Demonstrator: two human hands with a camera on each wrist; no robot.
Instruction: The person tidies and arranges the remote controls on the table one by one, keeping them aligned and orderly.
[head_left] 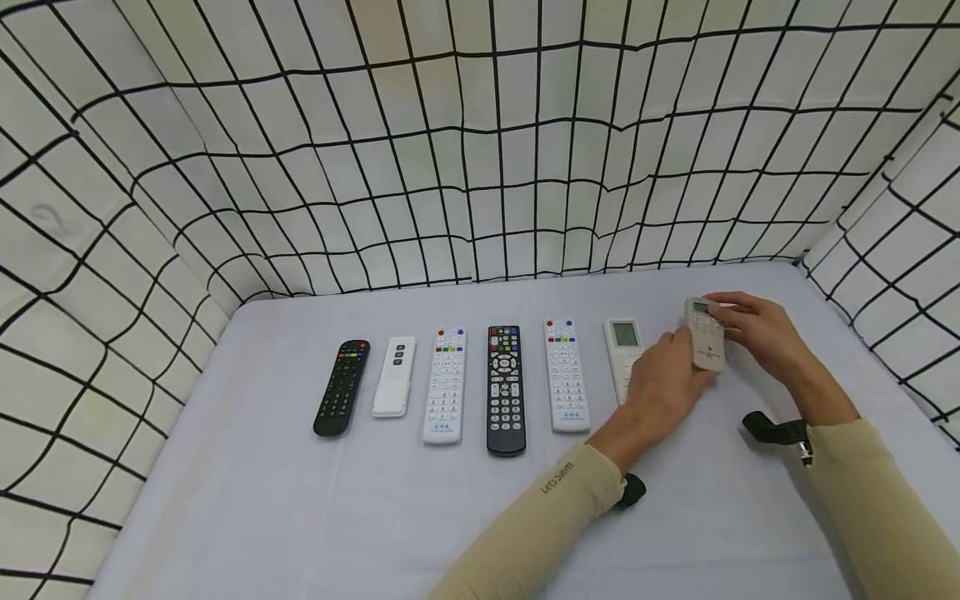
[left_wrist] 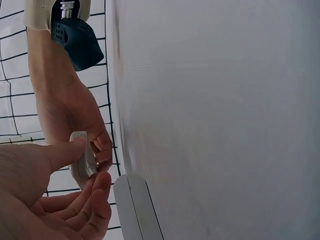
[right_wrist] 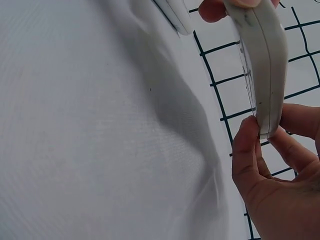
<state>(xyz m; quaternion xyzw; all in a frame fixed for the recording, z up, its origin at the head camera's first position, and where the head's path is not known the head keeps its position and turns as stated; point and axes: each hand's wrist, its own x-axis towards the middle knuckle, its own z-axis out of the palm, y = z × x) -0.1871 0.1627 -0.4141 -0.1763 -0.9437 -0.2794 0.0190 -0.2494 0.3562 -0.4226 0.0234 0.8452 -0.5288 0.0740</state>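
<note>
Above the right part of the table, both hands hold a small off-white air conditioner remote (head_left: 705,335) with a little display at its top. The left hand (head_left: 663,379) grips its lower end, thumb on one face, as the left wrist view shows. At its upper end, the right hand (head_left: 761,333) pinches it between thumb and fingers. In the right wrist view the remote (right_wrist: 265,70) is seen edge-on, raised off the cloth. Another white remote with a grey-green screen (head_left: 625,335) lies beside the left hand, partly hidden by it.
To the left, a row of remotes lies on the white cloth (head_left: 300,517): a white one (head_left: 566,375), a long black one (head_left: 506,392), another white one (head_left: 446,387), a small white one (head_left: 393,377) and a short black one (head_left: 342,387). Black netting (head_left: 465,129) stands behind and at both sides.
</note>
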